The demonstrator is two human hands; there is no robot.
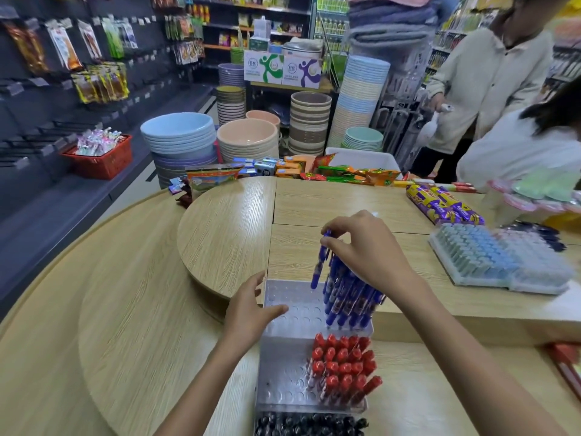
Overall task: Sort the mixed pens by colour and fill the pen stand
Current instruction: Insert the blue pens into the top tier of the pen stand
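Right hand (367, 247): thumb and fingertips are closed in a pinch on the upper end of a blue plastic pen with a dark clip (319, 265). The pen hangs nearly upright, tip down, just above the top tier of a clear, stepped acrylic pen stand with rows of round holes (295, 297). Directly beneath this hand's wrist, a dense cluster of matching blue pens (349, 297) stands slanted in the right part of that tier; the holes to the left of the held pen are unfilled.

Left hand (248, 309): the fingers are loosely extended and apart, gripping nothing. The thumb lies across the stand's top tier at its left edge.

Nearer the person than both hands, the middle tier holds red-capped pens (342, 363) grouped at its right, and the lowest tier holds black pens (308, 424).

The stand rests on a light wood-grain table (141, 309). To the right of the right hand, well apart, lies a flat clear tray of pale blue capped items (490, 259); beyond it lie purple-and-yellow wrapped packets (440, 206).
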